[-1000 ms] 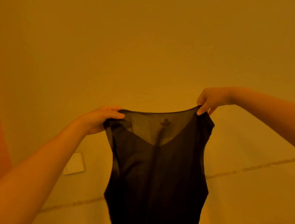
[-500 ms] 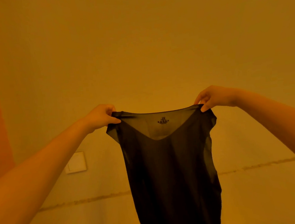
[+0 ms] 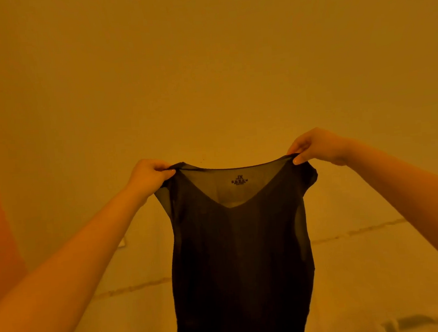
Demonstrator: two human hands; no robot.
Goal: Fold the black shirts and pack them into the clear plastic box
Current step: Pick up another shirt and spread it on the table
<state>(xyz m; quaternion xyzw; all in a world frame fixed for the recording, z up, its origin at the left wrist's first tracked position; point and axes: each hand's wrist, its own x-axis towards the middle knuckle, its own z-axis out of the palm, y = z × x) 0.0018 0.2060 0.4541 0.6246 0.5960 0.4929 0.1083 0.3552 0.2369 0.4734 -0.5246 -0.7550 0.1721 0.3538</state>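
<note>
Black V-neck shirt [image 3: 242,255] now hangs straighter, twist shaken out; my left hand [image 3: 149,176] and right hand [image 3: 316,145] pinch shoulders. Folding can start; box unseen.

Shirt [image 3: 242,255] hangs in mid-air at centre, between both arms, its lower end running out of the bottom edge; left hand [image 3: 149,175] pinches its left shoulder, right hand [image 3: 316,146] its right shoulder, neckline stretched between them. Wall [image 3: 204,62] behind the shirt; wall plate [image 3: 122,242] partly hidden behind left forearm, left of shirt.
</note>
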